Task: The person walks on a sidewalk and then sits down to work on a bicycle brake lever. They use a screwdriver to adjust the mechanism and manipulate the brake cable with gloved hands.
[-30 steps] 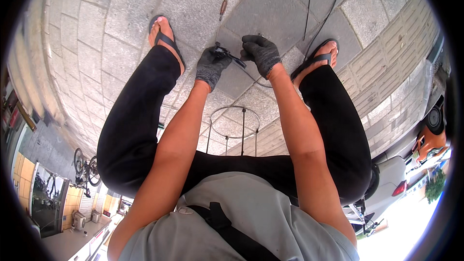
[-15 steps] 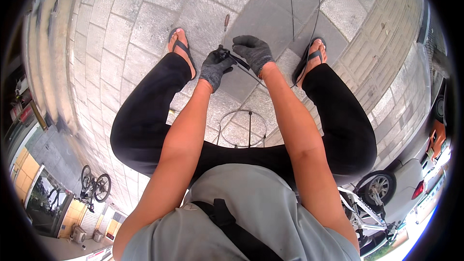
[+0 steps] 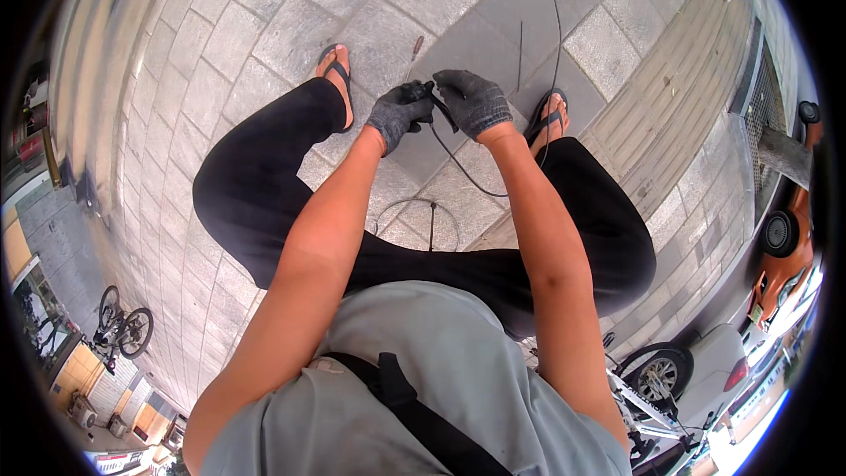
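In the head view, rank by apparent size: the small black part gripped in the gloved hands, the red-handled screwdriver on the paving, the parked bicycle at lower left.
1. Parked bicycle, though it sits farther away, near the rim.
2. Red-handled screwdriver.
3. Small black part, mostly hidden between the left hand and right hand, so unsure.

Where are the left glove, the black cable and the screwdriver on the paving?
Left glove (image 3: 398,113), head view, back of the hand.
Black cable (image 3: 465,172), head view, the curve hanging below the hands.
Screwdriver (image 3: 414,51), head view, mid-length on the paving.
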The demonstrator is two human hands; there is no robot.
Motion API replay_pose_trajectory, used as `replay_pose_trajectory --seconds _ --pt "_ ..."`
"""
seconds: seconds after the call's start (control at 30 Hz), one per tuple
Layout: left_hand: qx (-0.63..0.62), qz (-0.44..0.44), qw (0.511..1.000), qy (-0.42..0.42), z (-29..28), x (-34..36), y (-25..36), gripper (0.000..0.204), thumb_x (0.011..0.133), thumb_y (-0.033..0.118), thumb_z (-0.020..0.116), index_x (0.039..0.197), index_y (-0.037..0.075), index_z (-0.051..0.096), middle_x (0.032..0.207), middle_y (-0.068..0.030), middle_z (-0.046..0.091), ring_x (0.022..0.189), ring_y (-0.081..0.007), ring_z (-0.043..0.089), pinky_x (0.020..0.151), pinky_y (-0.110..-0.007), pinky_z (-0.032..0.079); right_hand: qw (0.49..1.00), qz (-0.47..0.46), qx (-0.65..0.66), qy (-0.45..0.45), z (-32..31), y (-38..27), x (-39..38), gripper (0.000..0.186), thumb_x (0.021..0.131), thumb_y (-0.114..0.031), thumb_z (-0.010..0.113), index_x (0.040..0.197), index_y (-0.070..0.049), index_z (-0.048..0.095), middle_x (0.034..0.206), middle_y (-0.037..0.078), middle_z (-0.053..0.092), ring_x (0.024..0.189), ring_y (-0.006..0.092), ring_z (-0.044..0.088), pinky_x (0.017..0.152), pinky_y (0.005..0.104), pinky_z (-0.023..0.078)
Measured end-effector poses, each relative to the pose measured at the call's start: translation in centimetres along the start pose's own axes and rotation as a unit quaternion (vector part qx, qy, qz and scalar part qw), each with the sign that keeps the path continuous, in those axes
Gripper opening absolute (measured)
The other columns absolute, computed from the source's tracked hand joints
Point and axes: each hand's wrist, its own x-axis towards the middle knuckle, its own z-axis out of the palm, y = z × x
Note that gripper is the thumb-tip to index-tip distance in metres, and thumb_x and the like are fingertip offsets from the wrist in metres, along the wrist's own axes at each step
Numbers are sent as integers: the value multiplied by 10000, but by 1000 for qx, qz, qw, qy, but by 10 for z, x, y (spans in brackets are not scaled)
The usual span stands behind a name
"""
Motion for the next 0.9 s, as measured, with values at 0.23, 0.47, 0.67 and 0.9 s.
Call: replay_pose_trajectory --seconds 0.23,0.47,0.67,0.9 --pt "65 9 998 -10 0 -10 5 399 869 263 790 1207 95 660 992 -23 727 874 -137 699 663 -292 536 999 -19 12 38 4 5 -7 230 917 -147 697 1143 -120 734 1117 122 736 1032 315 709 882 384 566" --pt "75 21 997 -14 -4 -14 3 406 866 259 802 1211 92 667 1002 -28 731 862 -141 693 673 -301 551 999 -53 5 -2 0 4 -2 212 925 -141 692 1126 -90 737 1116 133 737 1022 311 712 883 372 566" --pt "121 19 991 -44 -1 -14 7 378 874 248 785 1199 94 666 994 -30 730 854 -137 681 681 -296 551 997 -61 -12 -39 -1 13 -1 214 929 -139 686 1129 -82 738 1118 135 736 1024 310 711 891 364 563" --pt "135 15 989 -58 -2 -11 5 393 842 218 804 1187 93 663 979 -23 727 849 -136 676 684 -300 549 993 -77 -17 -85 -10 8 0 218 925 -112 672 1131 -74 732 1098 139 736 1013 323 705 890 369 558"
